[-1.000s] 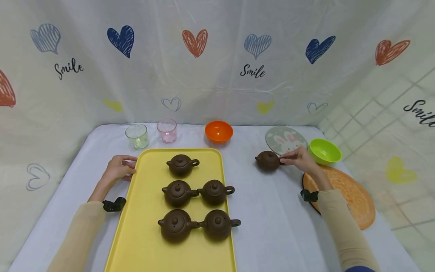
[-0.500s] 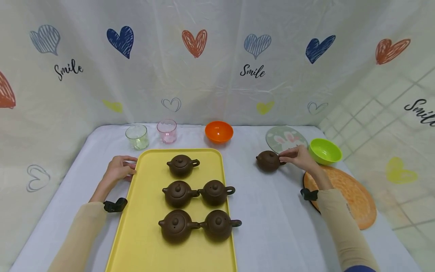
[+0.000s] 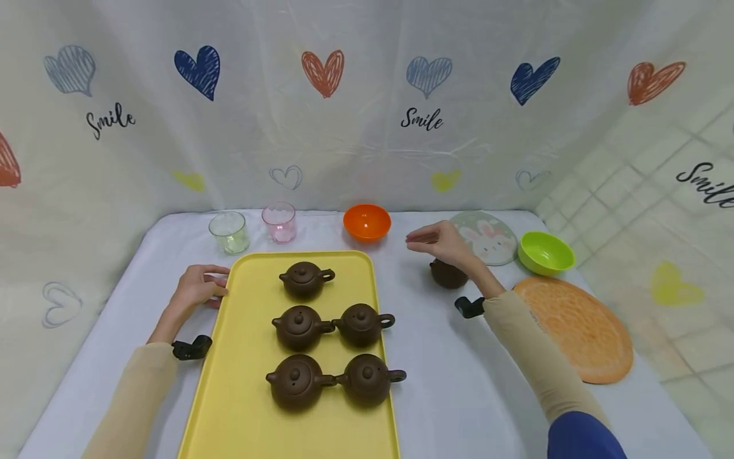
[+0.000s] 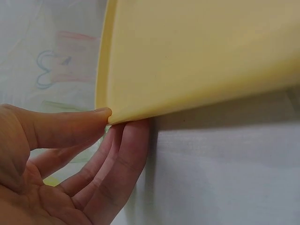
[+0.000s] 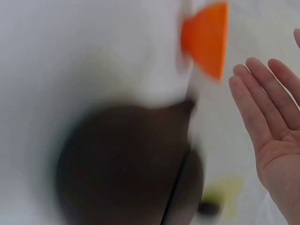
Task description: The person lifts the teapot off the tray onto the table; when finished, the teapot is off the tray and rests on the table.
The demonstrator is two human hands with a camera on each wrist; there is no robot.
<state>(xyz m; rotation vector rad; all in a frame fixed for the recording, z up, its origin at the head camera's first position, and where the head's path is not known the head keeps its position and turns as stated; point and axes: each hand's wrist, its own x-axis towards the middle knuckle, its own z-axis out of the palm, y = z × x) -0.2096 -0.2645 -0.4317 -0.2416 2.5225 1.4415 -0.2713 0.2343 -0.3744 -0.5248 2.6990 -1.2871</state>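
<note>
My left hand is at the left edge of a yellow tray. In the left wrist view its thumb lies on the tray's rim and its fingers curl against the underside, pinching it. Several brown clay teapots stand on the tray, among them a teapot at its far end. Right of the tray, a brown teapot stands on the white cloth, partly hidden behind my right hand. That hand is over it with straight fingers and holds nothing. In the right wrist view the teapot is blurred and close.
A green glass, a pink glass and an orange bowl line the back. A bunny mat, a lime bowl and an orange round mat lie at right. A printed curtain hangs behind.
My right hand has let go of the teapot's handle and moved left and up, over the pot. The left hand stays at the tray's edge.
</note>
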